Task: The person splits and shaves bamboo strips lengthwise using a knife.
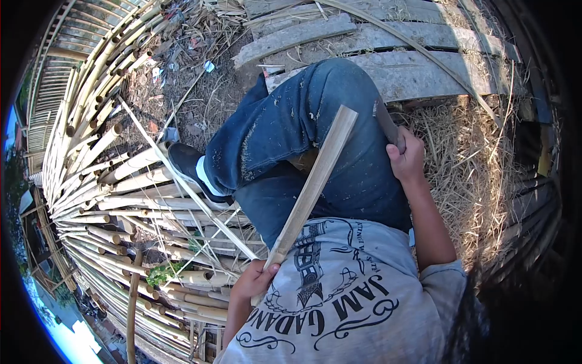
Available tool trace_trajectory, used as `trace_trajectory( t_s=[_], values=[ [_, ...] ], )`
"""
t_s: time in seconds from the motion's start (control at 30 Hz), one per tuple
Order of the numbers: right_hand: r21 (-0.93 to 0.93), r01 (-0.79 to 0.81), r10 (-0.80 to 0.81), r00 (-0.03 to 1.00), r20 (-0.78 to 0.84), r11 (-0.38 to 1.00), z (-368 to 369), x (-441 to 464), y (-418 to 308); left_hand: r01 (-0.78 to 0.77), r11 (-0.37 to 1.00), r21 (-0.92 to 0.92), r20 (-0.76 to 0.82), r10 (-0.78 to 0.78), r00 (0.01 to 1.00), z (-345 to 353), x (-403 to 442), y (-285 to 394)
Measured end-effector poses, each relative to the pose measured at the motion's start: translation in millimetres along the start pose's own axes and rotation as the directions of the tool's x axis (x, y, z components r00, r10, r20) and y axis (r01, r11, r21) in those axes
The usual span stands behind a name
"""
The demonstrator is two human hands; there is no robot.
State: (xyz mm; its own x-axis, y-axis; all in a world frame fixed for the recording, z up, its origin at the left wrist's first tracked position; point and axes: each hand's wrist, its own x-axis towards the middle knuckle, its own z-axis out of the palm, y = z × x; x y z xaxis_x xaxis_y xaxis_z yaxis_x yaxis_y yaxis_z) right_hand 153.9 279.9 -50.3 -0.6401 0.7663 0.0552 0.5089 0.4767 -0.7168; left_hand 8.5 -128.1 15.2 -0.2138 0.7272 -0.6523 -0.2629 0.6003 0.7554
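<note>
A split bamboo strip [315,176] slants across my lap, its far end over my raised knee. Near its lower end my left hand [254,280] is closed around it, with the thumb on top. My right hand [407,155] grips a knife [387,124] with a dark, broad blade beside the knee. The blade points away from me and lies apart from the strip. Its handle is mostly hidden by my fingers. Pale shavings cling to my jeans [267,133].
Many cut bamboo poles [145,203] lie fanned out at the left. A long thin bamboo strip [188,185] crosses them near my shoe [185,162]. Weathered planks [418,73] lie beyond my knee. Heaped shavings [467,176] cover the ground at the right.
</note>
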Motion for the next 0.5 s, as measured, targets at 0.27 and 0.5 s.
trace_trajectory(
  t_s=[0.27, 0.5],
  values=[
    [-0.175, 0.256, -0.224, 0.958, 0.181, 0.951, -21.2, 11.0, -11.6, 0.1, 0.995, 0.009, 0.217, -0.099, 0.971, 17.2, 106.6, 61.1],
    [-0.137, 0.137, -0.116, 0.982, 0.15, 0.981, -11.3, 14.3, -7.5, -0.022, 0.984, 0.175, 0.097, 0.005, 0.995, 24.1, 97.5, 58.6]
  ],
)
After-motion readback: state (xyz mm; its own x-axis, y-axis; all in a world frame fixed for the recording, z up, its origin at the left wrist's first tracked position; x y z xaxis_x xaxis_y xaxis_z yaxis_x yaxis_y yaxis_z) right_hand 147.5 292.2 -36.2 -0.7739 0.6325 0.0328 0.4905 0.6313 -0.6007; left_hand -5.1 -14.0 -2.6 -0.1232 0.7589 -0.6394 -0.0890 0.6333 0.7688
